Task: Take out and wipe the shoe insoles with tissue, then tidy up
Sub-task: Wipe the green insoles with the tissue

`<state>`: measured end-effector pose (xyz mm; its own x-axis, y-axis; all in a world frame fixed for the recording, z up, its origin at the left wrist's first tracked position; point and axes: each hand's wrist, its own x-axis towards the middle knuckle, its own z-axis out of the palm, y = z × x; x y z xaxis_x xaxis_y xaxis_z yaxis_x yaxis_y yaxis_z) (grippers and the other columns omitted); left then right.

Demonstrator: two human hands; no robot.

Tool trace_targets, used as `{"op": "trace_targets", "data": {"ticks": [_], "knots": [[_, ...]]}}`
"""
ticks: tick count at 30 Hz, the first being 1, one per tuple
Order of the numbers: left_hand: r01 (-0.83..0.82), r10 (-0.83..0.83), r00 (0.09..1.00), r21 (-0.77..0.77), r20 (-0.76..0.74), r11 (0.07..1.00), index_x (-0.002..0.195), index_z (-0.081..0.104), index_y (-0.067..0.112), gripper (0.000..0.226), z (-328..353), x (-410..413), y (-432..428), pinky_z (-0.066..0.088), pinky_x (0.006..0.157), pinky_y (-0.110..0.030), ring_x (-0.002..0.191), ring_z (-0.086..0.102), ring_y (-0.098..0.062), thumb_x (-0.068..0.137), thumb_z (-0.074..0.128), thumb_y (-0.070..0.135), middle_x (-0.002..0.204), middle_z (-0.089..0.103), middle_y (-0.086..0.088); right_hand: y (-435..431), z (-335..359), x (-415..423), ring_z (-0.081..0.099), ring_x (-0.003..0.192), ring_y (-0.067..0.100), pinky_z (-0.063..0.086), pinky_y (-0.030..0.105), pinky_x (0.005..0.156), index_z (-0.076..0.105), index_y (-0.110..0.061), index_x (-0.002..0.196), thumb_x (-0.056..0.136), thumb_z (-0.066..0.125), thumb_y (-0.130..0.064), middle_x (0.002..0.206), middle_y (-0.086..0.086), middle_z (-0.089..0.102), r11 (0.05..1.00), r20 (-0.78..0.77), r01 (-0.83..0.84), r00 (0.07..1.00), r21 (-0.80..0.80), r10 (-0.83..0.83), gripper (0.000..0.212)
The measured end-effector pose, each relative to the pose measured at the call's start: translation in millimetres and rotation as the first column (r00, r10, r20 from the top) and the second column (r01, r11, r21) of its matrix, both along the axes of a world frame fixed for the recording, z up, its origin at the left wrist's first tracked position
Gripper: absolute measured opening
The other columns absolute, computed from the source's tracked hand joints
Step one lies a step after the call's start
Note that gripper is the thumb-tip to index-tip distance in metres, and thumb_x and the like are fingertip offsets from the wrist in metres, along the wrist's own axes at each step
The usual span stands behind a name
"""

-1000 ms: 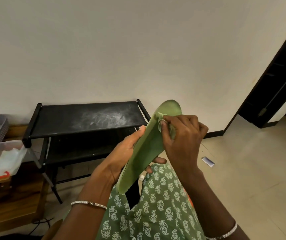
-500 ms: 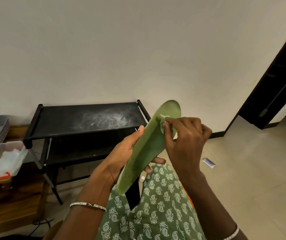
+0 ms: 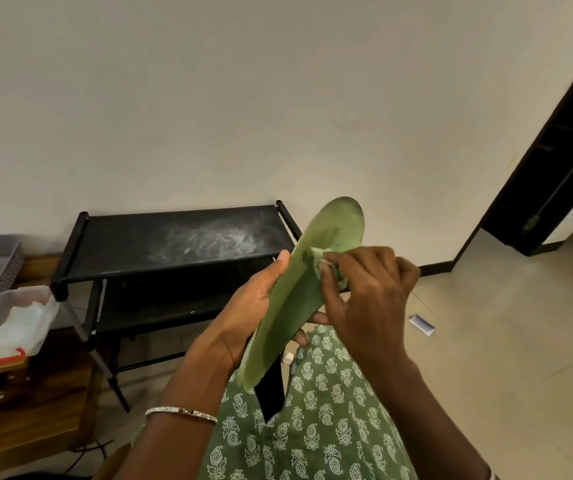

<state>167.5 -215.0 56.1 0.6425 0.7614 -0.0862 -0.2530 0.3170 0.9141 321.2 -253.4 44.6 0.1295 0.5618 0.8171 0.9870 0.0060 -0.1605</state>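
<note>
R hand (image 3: 371, 299) slid tissue (image 3: 317, 254) down insole (image 3: 288, 306) — L hand (image 3: 248, 306) grips it.

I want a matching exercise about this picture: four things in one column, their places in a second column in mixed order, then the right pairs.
1 green insole
2 tissue
3 clear box
4 white packet

a on the floor, at the right
b gripped by the left hand
c pinched by the right hand
d on the wooden stand, at the left

Pairs: 1-b, 2-c, 3-d, 4-a
</note>
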Motion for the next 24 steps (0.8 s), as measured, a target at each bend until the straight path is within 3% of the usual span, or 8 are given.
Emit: {"op": "trace_targets", "data": {"ticks": [3,7,8,11,12,16,20,24], "knots": [[0.022,-0.022,1.000,-0.048,0.016,0.999,0.127,0.063,0.015,0.053,-2.4,2.2,1.8,0.056,0.050,-0.034,0.090,0.073,-0.038,0.101,0.037,0.053,0.115,0.072,-0.016,8.1,9.5,15.9,0.055,0.097,0.020,0.027,0.038,0.084,0.071,-0.023,0.099,0.092,0.063,-0.029,0.095,-0.005,0.069,0.996,-0.063,0.088,0.994,-0.006,-0.088,0.012],[-0.019,0.019,1.000,-0.042,0.000,0.999,0.120,0.067,0.007,0.053,-0.7,0.3,1.1,0.058,0.051,-0.036,0.069,0.074,-0.030,0.102,0.040,0.049,0.094,0.075,-0.017,-4.0,-3.1,-3.4,0.054,0.097,0.018,0.031,0.040,0.085,0.070,-0.026,0.100,0.091,0.065,-0.027,0.098,-0.008,0.066,0.999,-0.062,-0.029,0.998,-0.044,0.026,0.011],[-0.041,0.041,0.999,-0.050,0.009,0.998,0.116,0.069,0.005,0.052,-1.4,-0.5,1.5,0.060,0.056,-0.037,0.069,0.074,-0.029,0.102,0.042,0.047,0.091,0.075,-0.018,-9.5,-8.3,-12.2,0.055,0.098,0.017,0.033,0.041,0.085,0.070,-0.026,0.099,0.091,0.065,-0.028,0.098,-0.010,0.066,0.994,-0.052,-0.096,0.994,-0.058,0.093,0.010],[-0.047,0.059,0.996,-0.165,0.071,0.985,0.119,0.070,0.002,0.054,-5.0,-1.0,4.4,0.054,0.098,-0.046,0.112,0.067,-0.037,0.101,0.049,0.049,0.121,0.065,-0.028,-21.5,-18.2,-26.9,0.056,0.100,0.016,0.034,0.040,0.090,0.073,-0.025,0.098,0.091,0.066,-0.029,0.099,-0.011,0.066,0.963,0.008,-0.257,0.966,-0.087,0.258,0.010],[-0.024,0.041,0.995,-0.181,0.090,0.983,0.122,0.068,0.002,0.056,-5.1,-0.7,4.8,0.052,0.100,-0.047,0.117,0.064,-0.038,0.100,0.049,0.050,0.125,0.063,-0.029,-21.6,-16.6,-25.1,0.056,0.101,0.017,0.034,0.041,0.090,0.073,-0.025,0.097,0.090,0.067,-0.029,0.099,-0.011,0.067,0.958,0.033,-0.275,0.960,-0.085,0.278,0.010],[0.029,-0.021,0.998,-0.109,0.066,0.994,0.124,0.065,0.005,0.057,-1.6,-0.5,3.2,0.058,0.049,-0.034,0.064,0.073,-0.027,0.103,0.037,0.050,0.098,0.073,-0.020,-5.9,-2.4,4.1,0.056,0.103,0.022,0.034,0.045,0.087,0.072,-0.025,0.097,0.088,0.069,-0.030,0.097,-0.008,0.070,0.985,0.073,-0.168,0.983,-0.028,0.169,0.011],[0.051,-0.049,0.998,-0.090,0.031,0.995,0.132,0.060,0.013,0.057,-2.3,1.3,3.0,0.056,0.050,-0.033,0.091,0.073,-0.038,0.101,0.036,0.055,0.119,0.070,-0.017,7.2,8.0,23.8,0.054,0.101,0.021,0.022,0.033,0.083,0.073,-0.024,0.096,0.087,0.067,-0.027,0.093,-0.007,0.071,1.000,-0.052,0.001,0.999,-0.003,-0.001,0.011],[0.030,-0.023,0.998,-0.113,0.063,0.993,0.121,0.068,0.006,0.056,-3.6,-1.6,5.1,0.059,0.053,-0.036,0.076,0.074,-0.031,0.103,0.039,0.050,0.100,0.074,-0.019,-4.5,-3.2,-5.7,0.054,0.100,0.019,0.030,0.037,0.085,0.074,-0.024,0.096,0.087,0.069,-0.027,0.095,-0.010,0.069,0.989,-0.041,-0.146,0.989,-0.035,0.145,0.011]]}}
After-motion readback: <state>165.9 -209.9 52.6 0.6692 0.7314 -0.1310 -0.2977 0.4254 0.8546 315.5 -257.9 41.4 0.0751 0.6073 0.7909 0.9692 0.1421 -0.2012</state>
